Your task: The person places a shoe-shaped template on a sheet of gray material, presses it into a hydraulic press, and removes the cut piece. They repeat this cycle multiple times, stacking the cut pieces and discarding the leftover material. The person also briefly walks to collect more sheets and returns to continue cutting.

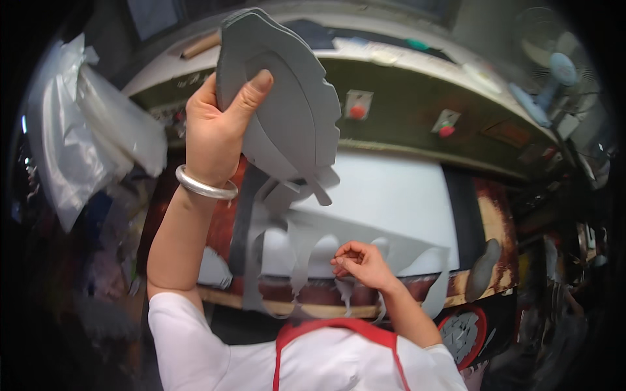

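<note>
My left hand [218,127] is raised at the far left, thumb on the front, gripping a stack of thin grey cut sheet pieces [283,104] with curved edges. A narrow tail hangs from the stack's lower end. My right hand [360,262] is lower, near the table's front edge, its fingers curled together in a pinch. Whatever lies between those fingertips is too small to make out. Around and beneath it spreads a grey sheet offcut [398,244] with large rounded cut-out holes, its thin strips drooping over the table edge.
A white board [391,189] lies on the table under a green machine beam [404,104] with red and green buttons. Clear plastic bags [85,124] hang at left. A grey oval piece [482,270] lies right; a red-rimmed container [462,335] with grey pieces stands below. A fan [557,72] is at far right.
</note>
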Demonstrator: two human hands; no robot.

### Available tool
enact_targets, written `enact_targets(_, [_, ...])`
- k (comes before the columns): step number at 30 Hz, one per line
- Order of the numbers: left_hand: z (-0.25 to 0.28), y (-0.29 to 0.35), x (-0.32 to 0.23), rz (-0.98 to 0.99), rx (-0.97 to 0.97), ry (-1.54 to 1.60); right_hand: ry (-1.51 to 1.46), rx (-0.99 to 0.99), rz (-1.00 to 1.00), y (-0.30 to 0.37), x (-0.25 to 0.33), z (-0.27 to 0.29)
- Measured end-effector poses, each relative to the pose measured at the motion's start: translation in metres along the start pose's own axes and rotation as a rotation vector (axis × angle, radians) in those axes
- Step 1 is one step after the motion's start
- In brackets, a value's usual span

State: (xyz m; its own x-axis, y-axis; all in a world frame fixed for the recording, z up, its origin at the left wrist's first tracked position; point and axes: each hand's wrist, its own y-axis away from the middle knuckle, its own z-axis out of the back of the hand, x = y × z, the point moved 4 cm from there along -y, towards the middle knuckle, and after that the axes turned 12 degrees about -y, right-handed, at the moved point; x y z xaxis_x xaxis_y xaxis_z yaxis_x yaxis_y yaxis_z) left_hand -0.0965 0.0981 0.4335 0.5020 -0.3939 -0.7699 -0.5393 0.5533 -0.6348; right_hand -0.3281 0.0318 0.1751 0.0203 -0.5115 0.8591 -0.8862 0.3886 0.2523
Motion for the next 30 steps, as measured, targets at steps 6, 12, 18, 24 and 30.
enact_targets(6, [-0.067, -0.045, -0.039, -0.068, 0.157, 0.19, -0.003, -0.405, 0.495, 0.025, 0.067, 0.045])
enact_targets(12, [-0.154, -0.018, -0.048, -0.146, 0.311, 0.248, 0.227, -0.503, 1.166, 0.089, 0.172, 0.042])
enact_targets(18, [-0.232, 0.046, -0.045, -0.14, 0.474, 0.301, 0.117, -0.532, 1.152, 0.089, 0.176, 0.037])
enact_targets(24, [-0.237, 0.11, -0.004, -0.414, 0.677, -0.152, -0.465, -0.491, 1.368, 0.12, 0.146, 0.079])
enact_targets(30, [-0.246, 0.193, 0.068, -0.194, 0.625, -0.28, -0.447, -0.733, 1.235, 0.104, 0.116, 0.095])
